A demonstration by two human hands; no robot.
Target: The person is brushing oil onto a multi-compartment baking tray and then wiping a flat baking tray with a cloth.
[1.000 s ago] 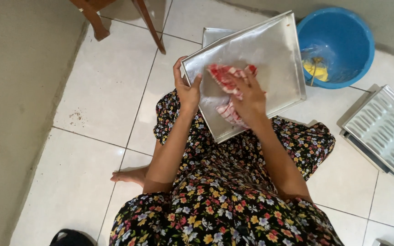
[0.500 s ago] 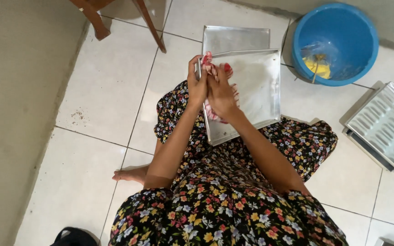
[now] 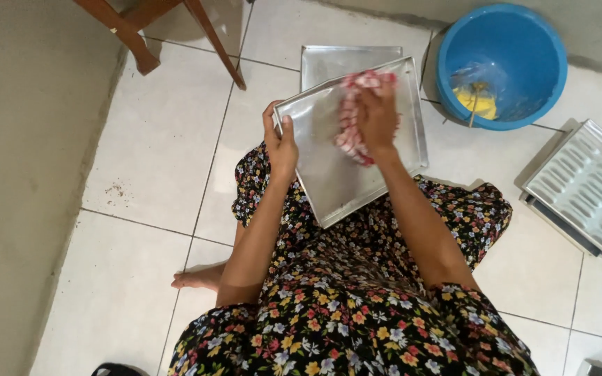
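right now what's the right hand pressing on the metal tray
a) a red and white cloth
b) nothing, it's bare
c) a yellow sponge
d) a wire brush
a: the right hand presses a red and white cloth onto the metal tray, while the left hand grips the tray's left edge.

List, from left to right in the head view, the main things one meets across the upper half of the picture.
Wooden chair legs → left hand gripping the tray's edge → metal tray → right hand pressing a red-and-white cloth → blue basin → ridged metal tray.
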